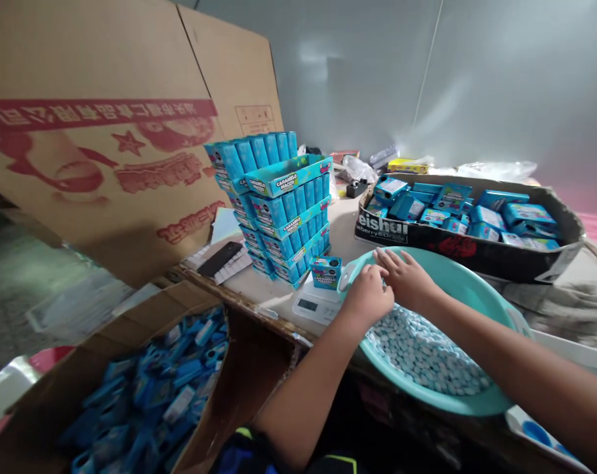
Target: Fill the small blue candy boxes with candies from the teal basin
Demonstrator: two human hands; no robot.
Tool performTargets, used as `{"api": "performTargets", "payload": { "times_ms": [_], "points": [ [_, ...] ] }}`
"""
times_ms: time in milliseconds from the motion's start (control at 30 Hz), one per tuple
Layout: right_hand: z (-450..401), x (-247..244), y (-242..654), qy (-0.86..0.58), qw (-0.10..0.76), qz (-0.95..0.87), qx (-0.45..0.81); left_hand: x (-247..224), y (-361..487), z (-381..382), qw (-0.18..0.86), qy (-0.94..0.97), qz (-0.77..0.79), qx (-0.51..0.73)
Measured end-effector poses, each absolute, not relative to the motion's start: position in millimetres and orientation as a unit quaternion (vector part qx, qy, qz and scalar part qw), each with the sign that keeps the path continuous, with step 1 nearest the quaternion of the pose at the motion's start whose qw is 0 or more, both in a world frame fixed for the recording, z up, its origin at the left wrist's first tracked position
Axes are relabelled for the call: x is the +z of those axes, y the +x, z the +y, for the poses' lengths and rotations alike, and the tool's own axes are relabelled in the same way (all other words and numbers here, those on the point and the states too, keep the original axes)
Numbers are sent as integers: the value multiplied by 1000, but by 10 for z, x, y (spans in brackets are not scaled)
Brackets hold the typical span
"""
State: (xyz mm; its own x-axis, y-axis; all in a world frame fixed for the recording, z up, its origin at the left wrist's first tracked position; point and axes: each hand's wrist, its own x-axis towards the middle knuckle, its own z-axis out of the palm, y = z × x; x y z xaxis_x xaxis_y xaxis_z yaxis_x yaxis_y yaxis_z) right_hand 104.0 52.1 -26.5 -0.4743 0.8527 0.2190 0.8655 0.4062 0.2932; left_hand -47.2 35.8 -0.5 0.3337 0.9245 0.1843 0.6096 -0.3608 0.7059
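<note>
Grey wall panels [357, 85] and a tall printed carton [105, 59] stand behind a crowded work surface [345, 230], where a person's two bare hands meet over the left end of a turquoise basin [468, 283]. The left hand [370, 299] is partly closed, its fingers bent toward the right hand [409, 280], whose fingers reach forward, more extended. Whether anything is held between them cannot be told. Pale blue candies [426, 355] lie in the basin, below the hands and spreading to their right, along a long axis that slants from beside a white scale [322, 308] toward the person's right side. A small blue box [326, 273] stands upright on the scale, just left of the basin rim and well within the left hand's side; the left hand is the nearer of the two. Beyond the scale rise stacked blue display trays [288, 217]. More blue boxes fill a black-sided tray [476, 260] behind the basin and an open brown carton [145, 309] at lower left.
</note>
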Motion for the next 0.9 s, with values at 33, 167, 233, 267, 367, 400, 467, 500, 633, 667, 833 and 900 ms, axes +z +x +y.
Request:
{"api": "performTargets", "payload": {
  "times_ms": [33, 167, 233, 267, 367, 400, 467, 500, 633, 667, 833, 900],
  "points": [
    [528, -283, 1044, -510, 25, -838, -193, -5, -463, 367, 258, 770, 504, 295],
    [565, -363, 1031, -508, 32, -833, -215, 20, -411, 386, 226, 794, 500, 261],
    [580, -391, 1017, -505, 37, -834, -218, 64, -446, 310, 210, 826, 453, 261],
    [583, -400, 1011, -502, 47, -835, -221, 94, -500, 248, 184, 835, 431, 289],
    [586, -418, 1011, -489, 84, -839, -222, 175, -795, 66, 33, 789, 404, 462],
    [591, -432, 1015, -488, 95, -841, -214, 182, -913, 43, -17, 750, 408, 520],
    [622, -486, 1026, -487, 116, -846, -186, 146, -1112, 101, -71, 672, 433, 596],
    [651, -526, 1029, -487, 132, -847, -168, 105, -1177, 181, -76, 638, 457, 615],
    [822, -692, 1018, -488, 240, -835, -78, -166, -1216, 595, 9, 584, 537, 609],
    [856, -706, 1019, -487, 268, -829, -52, -240, -1206, 666, 34, 596, 543, 591],
    [832, -463, 1080, -492, 289, -816, 94, -395, -1320, 764, 89, 627, 567, 526],
    [787, -308, 1102, -491, 268, -818, 135, -367, -1432, 795, 137, 631, 576, 501]
  ]
}}
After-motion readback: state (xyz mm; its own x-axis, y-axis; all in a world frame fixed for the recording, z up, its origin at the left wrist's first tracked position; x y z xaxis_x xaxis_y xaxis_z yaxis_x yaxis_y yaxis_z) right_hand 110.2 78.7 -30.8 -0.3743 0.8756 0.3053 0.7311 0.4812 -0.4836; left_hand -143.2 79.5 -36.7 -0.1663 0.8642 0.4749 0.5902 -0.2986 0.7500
